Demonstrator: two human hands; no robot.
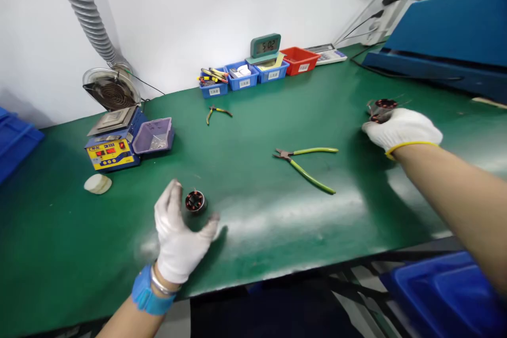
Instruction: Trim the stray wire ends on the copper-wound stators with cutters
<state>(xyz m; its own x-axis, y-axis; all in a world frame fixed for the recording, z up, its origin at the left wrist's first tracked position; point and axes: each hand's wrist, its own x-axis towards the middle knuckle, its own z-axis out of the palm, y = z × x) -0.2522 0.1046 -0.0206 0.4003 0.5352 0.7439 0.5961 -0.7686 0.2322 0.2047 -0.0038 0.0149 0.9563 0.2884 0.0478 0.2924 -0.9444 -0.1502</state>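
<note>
Left hand: gloved, fingers spread in an open cup around a wound stator; blurred, so contact is unclear.
Wound stator: stands on its end face on the green table, near the front edge; flat-down, it likely won't roll.
Right hand: gloved, reached far right; fingers curl onto a second stator, apparently pinching it, with the fingertips hidden behind the hand.
Side cutters: green handles, lying open between the hands, probably within easy reach of either.
Solder pot: far left, well apart from both hands.
</note>
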